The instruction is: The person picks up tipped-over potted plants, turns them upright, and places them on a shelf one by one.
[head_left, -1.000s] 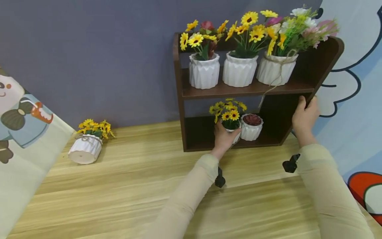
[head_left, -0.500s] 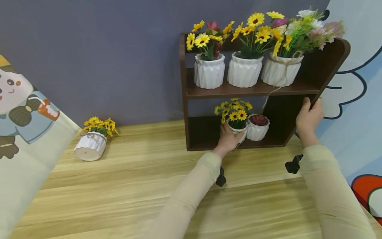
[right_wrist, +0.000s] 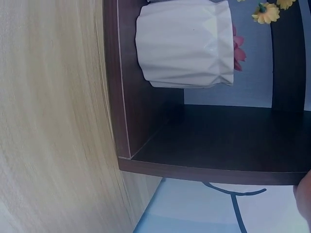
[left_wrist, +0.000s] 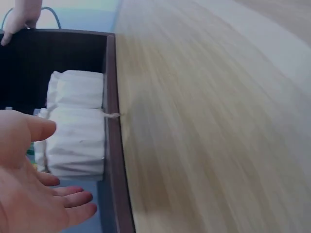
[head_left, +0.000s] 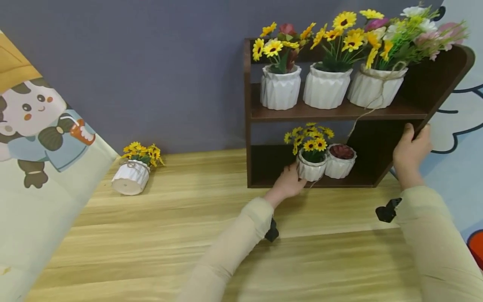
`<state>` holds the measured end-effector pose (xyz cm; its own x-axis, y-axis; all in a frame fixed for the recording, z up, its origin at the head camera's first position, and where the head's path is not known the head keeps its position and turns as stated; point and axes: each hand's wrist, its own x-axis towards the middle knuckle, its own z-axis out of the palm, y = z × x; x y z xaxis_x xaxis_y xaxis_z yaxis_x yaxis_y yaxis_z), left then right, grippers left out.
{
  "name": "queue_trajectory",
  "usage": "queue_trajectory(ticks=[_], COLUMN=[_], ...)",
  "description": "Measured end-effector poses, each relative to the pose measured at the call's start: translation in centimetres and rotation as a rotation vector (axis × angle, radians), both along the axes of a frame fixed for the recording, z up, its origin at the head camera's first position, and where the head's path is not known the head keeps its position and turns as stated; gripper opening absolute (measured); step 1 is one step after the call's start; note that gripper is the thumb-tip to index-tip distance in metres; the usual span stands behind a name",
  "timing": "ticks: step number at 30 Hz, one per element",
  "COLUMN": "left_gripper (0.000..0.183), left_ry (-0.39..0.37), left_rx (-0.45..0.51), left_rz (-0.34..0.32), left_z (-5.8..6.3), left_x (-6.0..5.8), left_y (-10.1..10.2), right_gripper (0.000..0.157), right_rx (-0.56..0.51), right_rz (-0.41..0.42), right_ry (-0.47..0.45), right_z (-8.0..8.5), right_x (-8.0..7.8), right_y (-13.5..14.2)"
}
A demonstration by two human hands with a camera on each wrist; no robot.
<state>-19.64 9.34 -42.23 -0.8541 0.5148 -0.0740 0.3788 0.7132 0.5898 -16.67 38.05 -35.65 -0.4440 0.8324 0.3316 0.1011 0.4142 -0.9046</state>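
A dark brown two-tier shelf [head_left: 324, 116] stands against the grey backdrop. On its lower board, a white pot of small yellow flowers [head_left: 312, 169] sits upright beside a white pot with a dark red succulent [head_left: 341, 165]. My left hand [head_left: 287, 183] is just left of the yellow-flower pot. In the left wrist view its fingers [left_wrist: 75, 199] and thumb are spread apart, with nothing gripped. My right hand [head_left: 413, 152] grips the shelf's right side panel, thumb on the inner side and fingers outside; only a sliver of that hand [right_wrist: 304, 201] shows in the right wrist view.
Three white pots, two with sunflower-like blooms [head_left: 281, 89] [head_left: 327, 89] and one twine-tied with mixed flowers [head_left: 377, 88], line the upper board. Another twine-tied pot of yellow flowers [head_left: 132, 178] lies tipped on the wooden table [head_left: 181, 235] at left.
My left hand has let go of the yellow-flower pot and drawn down and left from it. The pot stays on the lower board. My right hand keeps its grip; the head view has shifted left.
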Motion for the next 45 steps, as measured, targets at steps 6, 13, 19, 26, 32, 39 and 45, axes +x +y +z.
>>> queue_trajectory(ticks=[6,13,19,26,32,39,45], left_gripper=[0.059,0.056,0.048,0.047,0.050,0.047,0.043], left_ry=[-0.036,-0.029,0.026,0.078,0.090,0.079,0.057], left_rx=[-0.114,-0.116,-0.082,-0.089,-0.061,-0.028,0.040], left_rz=[-0.054,-0.077,-0.106,-0.207,-0.224,-0.170,-0.069], left_z=[0.7,0.0,0.1,0.8,1.2,1.2,1.2], left_x=[1.5,2.9,3.7,4.7,5.7,6.5,6.5], left_y=[-1.2,-2.6,-4.2,-6.6,-8.9,-11.6,-14.2], right_gripper=[0.016,0.021,0.026,0.028,0.028,0.032,0.031], right_rx=[0.026,-0.045,-0.102,-0.100,-0.051,-0.043,-0.042], right_rz=[-0.015,0.019,0.041,0.021,0.013,0.033,0.057], right_ry=[-0.009,-0.060,-0.061,-0.045,-0.030,-0.060,-0.071], right_z=[0.2,0.5,0.4,0.2,0.1,0.7,0.5], right_x=[0.4,0.9,1.1,0.8,0.5,0.7,1.0], right_y=[0.5,0.8,0.7,0.4,0.1,0.2,0.2])
